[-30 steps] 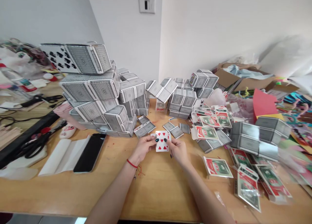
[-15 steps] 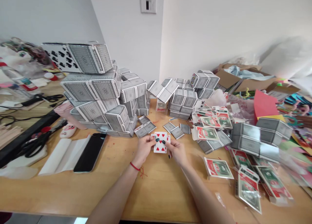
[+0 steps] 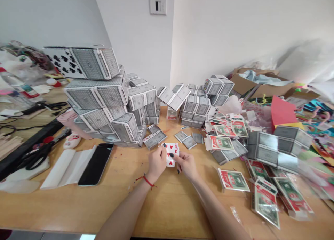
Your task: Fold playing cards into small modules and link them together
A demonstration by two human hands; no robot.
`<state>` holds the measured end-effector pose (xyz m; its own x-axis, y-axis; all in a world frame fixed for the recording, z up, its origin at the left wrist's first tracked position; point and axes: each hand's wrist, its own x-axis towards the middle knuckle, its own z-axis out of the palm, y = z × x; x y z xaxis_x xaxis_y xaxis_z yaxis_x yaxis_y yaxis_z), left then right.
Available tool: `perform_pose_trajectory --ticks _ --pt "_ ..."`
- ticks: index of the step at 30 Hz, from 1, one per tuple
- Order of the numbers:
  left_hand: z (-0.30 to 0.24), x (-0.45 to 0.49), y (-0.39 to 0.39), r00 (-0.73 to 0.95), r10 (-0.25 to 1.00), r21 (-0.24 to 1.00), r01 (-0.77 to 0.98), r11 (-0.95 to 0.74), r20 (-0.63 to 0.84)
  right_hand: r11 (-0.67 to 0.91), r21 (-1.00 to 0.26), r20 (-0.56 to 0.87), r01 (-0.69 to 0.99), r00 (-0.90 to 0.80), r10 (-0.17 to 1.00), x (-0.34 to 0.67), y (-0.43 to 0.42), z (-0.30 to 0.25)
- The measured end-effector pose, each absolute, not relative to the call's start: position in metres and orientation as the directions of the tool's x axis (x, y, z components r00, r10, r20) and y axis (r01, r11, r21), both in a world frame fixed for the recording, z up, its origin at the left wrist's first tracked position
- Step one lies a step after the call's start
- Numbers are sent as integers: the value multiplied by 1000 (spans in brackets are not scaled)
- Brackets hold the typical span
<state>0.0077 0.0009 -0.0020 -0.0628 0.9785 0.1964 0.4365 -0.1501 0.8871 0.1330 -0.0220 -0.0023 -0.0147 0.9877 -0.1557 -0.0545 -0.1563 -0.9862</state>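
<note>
In front of me, playing cards with red hearts face up are held between both hands, slightly above the table. My left hand, with a red string bracelet at the wrist, is closed around their left side, thumb on top. My right hand pinches their right edge, its thumb lying across the hearts. How many cards are there cannot be made out. Just beyond the hands lie folded pieces of grey-backed cards and another such pair. To the left rises a tall stack of blocks built from cards.
A black phone, white paper and black scissors lie to the left. Red and green card boxes are scattered at right, near joined card blocks. A lower stack of card blocks stands at the back.
My left hand has turned, its fingers now closing further over the cards' left side. The hearts cards have tilted and are partly covered. The right hand has stayed nearly in place.
</note>
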Motion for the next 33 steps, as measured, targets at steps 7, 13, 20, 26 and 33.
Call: perform_pose_trajectory --ticks 7,13,20,26,33 --pt "-6 4 6 -33 984 869 476 -137 173 -112 -994 -112 2 44 993 134 -22 -3" --pt "-6 6 5 -63 982 845 521 -119 177 -83 -996 -84 -13 6 996 138 -20 2" --pt "-10 5 5 -39 962 783 591 -195 269 -74 -997 -75 8 -102 992 148 -19 5" --pt "-9 5 3 71 898 564 755 -333 434 -2 -984 4 179 33 999 143 -21 3" --pt "-17 15 -2 158 826 350 851 -392 541 43 -661 264 749 179 948 126 -31 -12"
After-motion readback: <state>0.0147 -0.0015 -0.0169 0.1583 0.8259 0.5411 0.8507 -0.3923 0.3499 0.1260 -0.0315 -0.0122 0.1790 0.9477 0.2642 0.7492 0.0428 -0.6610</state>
